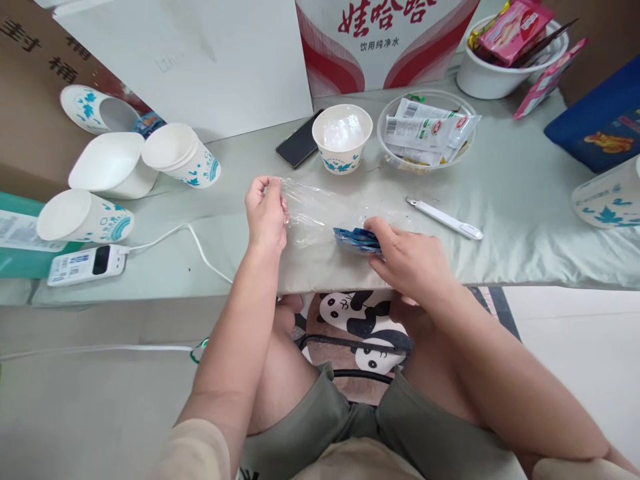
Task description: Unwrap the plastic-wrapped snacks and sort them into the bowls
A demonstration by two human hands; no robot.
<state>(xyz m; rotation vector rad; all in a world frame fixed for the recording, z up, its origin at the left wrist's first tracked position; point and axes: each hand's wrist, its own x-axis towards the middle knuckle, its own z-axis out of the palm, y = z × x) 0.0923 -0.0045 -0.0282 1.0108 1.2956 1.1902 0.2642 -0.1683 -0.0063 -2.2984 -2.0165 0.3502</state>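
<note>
My left hand [267, 212] is closed on one end of a clear plastic bag [315, 203], which stretches across the cloth toward the right. A small bundle of blue packets [357, 240] sits at the bag's other end, gripped between the thumb and fingers of my right hand [410, 257]. Whether the packets lie inside the bag or against it I cannot tell. Just beyond the bag stands a paper cup [342, 159] with crinkled clear plastic in it. To the right of the bag lies a white utility knife [445, 218].
A dark phone [299, 143] lies behind the bag. A clear bowl [427, 163] of white sachets and a white tub [493, 79] of snack packs stand at the back right. Leftward are paper cups [185, 160], a white container [107, 163] and a white cabled device [87, 265].
</note>
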